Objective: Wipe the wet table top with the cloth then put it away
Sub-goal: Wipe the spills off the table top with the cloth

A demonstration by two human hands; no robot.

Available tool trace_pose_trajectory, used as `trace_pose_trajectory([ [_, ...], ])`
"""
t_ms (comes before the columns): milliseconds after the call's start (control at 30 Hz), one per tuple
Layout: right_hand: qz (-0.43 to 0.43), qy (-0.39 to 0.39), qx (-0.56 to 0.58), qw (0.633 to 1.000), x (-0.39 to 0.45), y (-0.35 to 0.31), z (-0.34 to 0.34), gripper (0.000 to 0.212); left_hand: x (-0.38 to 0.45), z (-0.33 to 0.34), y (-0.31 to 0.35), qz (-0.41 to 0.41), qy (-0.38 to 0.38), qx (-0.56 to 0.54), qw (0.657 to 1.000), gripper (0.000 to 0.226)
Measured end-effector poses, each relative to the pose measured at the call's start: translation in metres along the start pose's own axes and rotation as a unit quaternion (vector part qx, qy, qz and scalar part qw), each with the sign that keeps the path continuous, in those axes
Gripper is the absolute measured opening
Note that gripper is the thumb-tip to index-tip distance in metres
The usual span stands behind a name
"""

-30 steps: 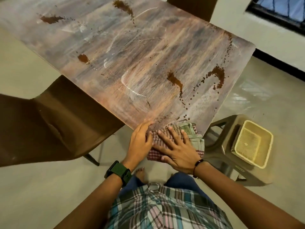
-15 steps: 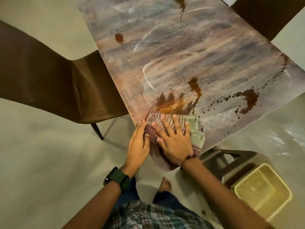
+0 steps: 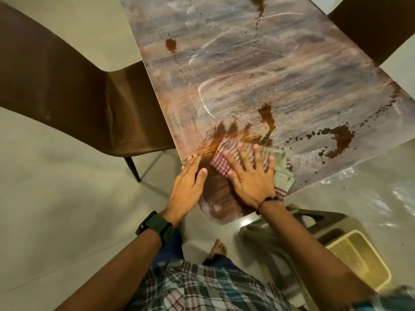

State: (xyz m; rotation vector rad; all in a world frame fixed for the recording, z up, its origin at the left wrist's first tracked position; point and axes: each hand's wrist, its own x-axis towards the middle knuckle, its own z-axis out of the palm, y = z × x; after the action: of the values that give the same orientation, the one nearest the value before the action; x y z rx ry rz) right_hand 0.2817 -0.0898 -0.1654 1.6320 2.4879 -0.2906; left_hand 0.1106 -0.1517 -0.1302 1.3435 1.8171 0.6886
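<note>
The checked red-and-green cloth (image 3: 283, 170) lies folded on the near corner of the streaked table top (image 3: 247, 63). My right hand (image 3: 251, 176) presses flat on it with the fingers spread. My left hand (image 3: 190, 180) rests flat on the table edge just left of the cloth, touching the wet smear and holding nothing. A brown smear (image 3: 226, 136) fans out ahead of the cloth. Brown puddles sit to the right (image 3: 341, 140), just beyond the cloth (image 3: 267, 117) and farther up the table (image 3: 171, 44).
A brown chair (image 3: 78, 97) stands against the table's left side, and another (image 3: 377, 25) is at the far right. A grey plastic stool (image 3: 314, 223) with a yellow basket (image 3: 359, 259) on it stands by my right arm. My bare foot (image 3: 216, 248) is on the tiled floor.
Both hands have pushed the cloth forward from the table's near edge onto the top, spreading a brown smear ahead of it. My view has swung left and closer.
</note>
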Motion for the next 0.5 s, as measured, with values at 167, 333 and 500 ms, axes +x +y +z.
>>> trace_pose_trajectory([
  [167,-0.138,-0.006,-0.016,0.99,-0.075,-0.039,0.025,0.05,0.003,-0.012,0.001,-0.032,-0.021,-0.059,0.998,0.044],
  [333,-0.124,-0.006,-0.011,0.992,-0.044,-0.057,0.017,0.051,0.014,-0.024,-0.001,-0.086,-0.046,-0.183,0.978,0.039],
  [500,-0.071,-0.022,-0.003,0.997,0.001,-0.087,0.006,0.057,0.034,-0.041,0.01,-0.114,-0.003,-0.253,0.961,0.029],
])
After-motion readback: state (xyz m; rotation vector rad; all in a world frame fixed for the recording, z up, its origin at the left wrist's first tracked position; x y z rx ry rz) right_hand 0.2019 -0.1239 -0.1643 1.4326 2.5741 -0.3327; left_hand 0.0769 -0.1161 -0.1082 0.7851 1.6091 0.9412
